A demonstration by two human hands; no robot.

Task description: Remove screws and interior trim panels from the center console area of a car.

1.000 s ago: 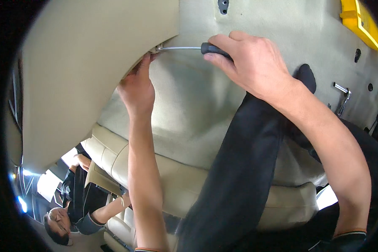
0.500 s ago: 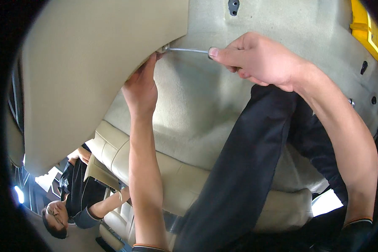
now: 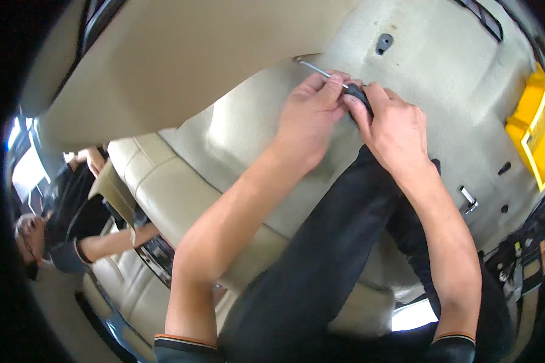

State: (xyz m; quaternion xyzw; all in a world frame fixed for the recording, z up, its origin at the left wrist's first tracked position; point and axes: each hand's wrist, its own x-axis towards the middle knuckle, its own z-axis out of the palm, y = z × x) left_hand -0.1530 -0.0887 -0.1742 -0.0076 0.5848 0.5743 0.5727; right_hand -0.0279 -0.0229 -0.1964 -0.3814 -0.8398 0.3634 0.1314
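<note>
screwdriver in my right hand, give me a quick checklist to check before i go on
1. Handle gripped: ok, the right hand is closed on it.
2. Shaft steadied: ok, the left hand has its fingers at it.
3. Tip seated: cannot tell, it meets the beige panel at its edge, too small to see.
4. Ratchet wrench out of the way: ok, apart from both hands.
5. Yellow tray clear: ok, off to the right.
</note>
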